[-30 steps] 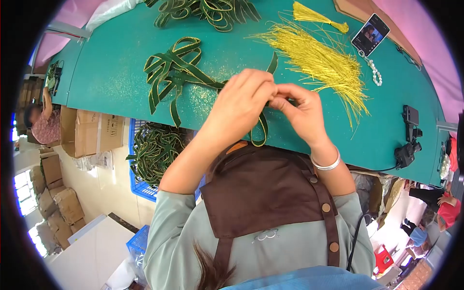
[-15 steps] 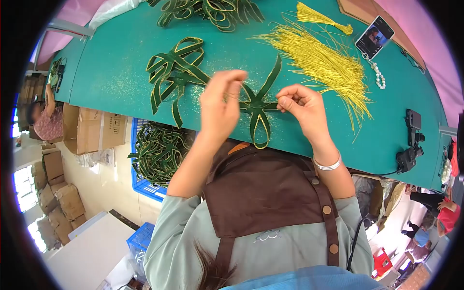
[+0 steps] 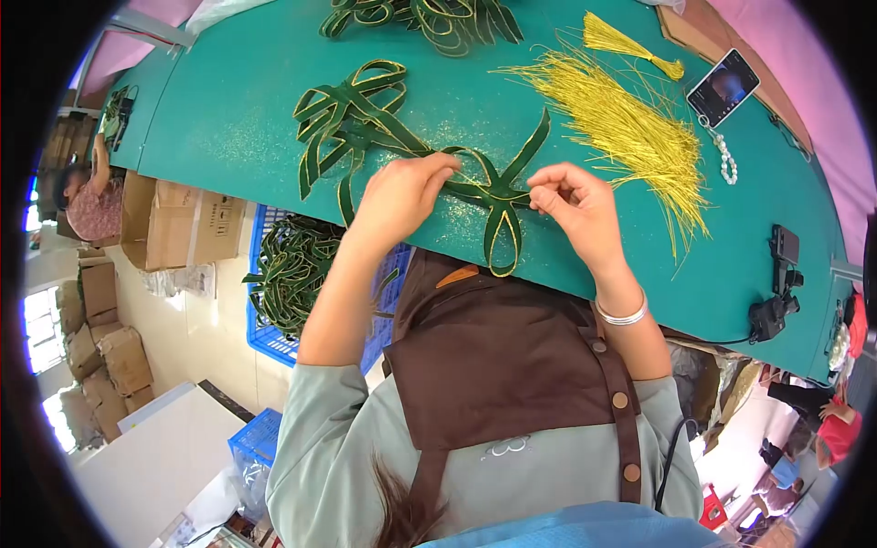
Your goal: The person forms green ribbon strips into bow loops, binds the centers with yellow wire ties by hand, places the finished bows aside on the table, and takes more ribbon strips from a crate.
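Note:
A green ribbon bow with gold edges [image 3: 500, 192] lies on the green table, its loops and tails spread between my hands. My left hand [image 3: 406, 192] is at the bow's left side, thumb and fingers pinched together by a ribbon loop; what lies between the fingertips is too small to make out. On the right, my right hand [image 3: 574, 203] pinches at the end of a thin strand beside the bow's centre. More green bows [image 3: 352, 114] lie beyond my left hand. Gold wire strands [image 3: 630, 128] are spread out behind my right hand.
Further green ribbons [image 3: 429, 18] lie at the far edge, near a tied gold bundle [image 3: 630, 44]. A phone [image 3: 723, 88] with a beaded strap and a black device [image 3: 776, 292] are at the right. A blue basket [image 3: 265, 334] holds bows below. A person [image 3: 94, 205] is far left.
My hands have moved apart from over the bow, uncovering its centre. My left hand went left and down. The whole view has shifted slightly.

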